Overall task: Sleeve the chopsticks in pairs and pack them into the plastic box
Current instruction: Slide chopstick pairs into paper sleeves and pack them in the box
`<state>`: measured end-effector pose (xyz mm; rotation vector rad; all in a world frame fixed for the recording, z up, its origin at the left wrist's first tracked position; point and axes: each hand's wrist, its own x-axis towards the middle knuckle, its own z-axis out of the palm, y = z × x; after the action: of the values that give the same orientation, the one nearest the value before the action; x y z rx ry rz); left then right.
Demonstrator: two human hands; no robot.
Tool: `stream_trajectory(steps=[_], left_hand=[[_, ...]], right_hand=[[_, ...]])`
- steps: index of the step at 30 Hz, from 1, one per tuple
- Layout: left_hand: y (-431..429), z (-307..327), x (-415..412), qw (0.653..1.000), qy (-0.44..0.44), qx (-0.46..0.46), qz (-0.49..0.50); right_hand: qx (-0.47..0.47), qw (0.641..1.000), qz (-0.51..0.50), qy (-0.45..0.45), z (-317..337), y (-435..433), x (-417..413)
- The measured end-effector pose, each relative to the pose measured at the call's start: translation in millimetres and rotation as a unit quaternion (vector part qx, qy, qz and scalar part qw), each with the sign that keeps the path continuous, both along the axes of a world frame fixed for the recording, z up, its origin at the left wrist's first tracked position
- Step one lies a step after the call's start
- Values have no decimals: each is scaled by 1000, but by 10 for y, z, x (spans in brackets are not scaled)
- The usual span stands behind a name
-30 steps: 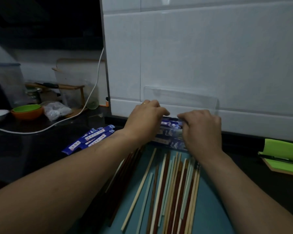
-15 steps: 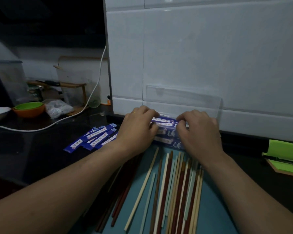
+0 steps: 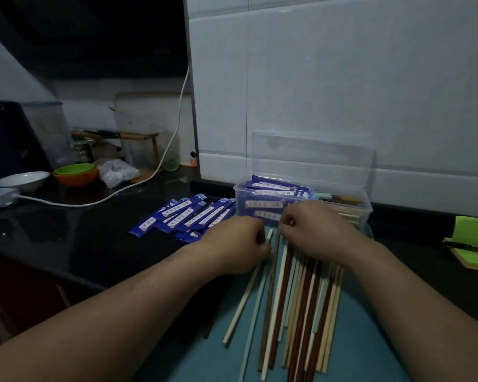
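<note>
Both hands rest on the far ends of the loose chopsticks (image 3: 295, 304), just in front of the plastic box (image 3: 353, 213). The left hand (image 3: 238, 244) is curled into a loose fist, knuckles up, its fingertips tucked against a pale chopstick; whether it actually pinches that stick cannot be told. The right hand (image 3: 315, 230) lies palm down with its fingers bent, thumb and forefinger closed at the tip of a dark reddish-brown chopstick, the rest of the hand covering the ends of the neighbouring sticks.

The chopsticks, cream, pale green and reddish-brown, lie side by side on a teal mat (image 3: 370, 340), their long axes running from the viewer toward the box, fanned slightly so the near ends spread apart. One cream stick at the left of the bunch angles away from the others.

The clear box sits against the white tiled wall (image 3: 342, 92), lid open and leaning back on the tiles. Inside it, sleeved pairs (image 3: 271, 194) lie crosswise to the loose sticks, the blue sleeves toward the box's left end and the bare chopstick ends poking out toward its right.

Left of the box, a heap of blue paper sleeves (image 3: 188, 216) lies on the dark surface (image 3: 66, 238), mostly slanting up toward the box.
</note>
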<state>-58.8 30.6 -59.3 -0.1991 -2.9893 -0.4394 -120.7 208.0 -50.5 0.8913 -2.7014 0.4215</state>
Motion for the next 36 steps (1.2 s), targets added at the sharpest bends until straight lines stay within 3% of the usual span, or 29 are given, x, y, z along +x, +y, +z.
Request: stream_trajectory(steps=[8, 18, 36], left_hand=[[94, -37, -69, 998, -3, -28, 54], [94, -34, -66, 995, 29, 52, 79], [152, -11, -29, 996, -30, 63, 60]], right_hand=[[42, 995, -59, -66, -53, -26, -9], [42, 989, -104, -95, -108, -82, 22], [21, 979, -142, -141, -51, -77, -8]])
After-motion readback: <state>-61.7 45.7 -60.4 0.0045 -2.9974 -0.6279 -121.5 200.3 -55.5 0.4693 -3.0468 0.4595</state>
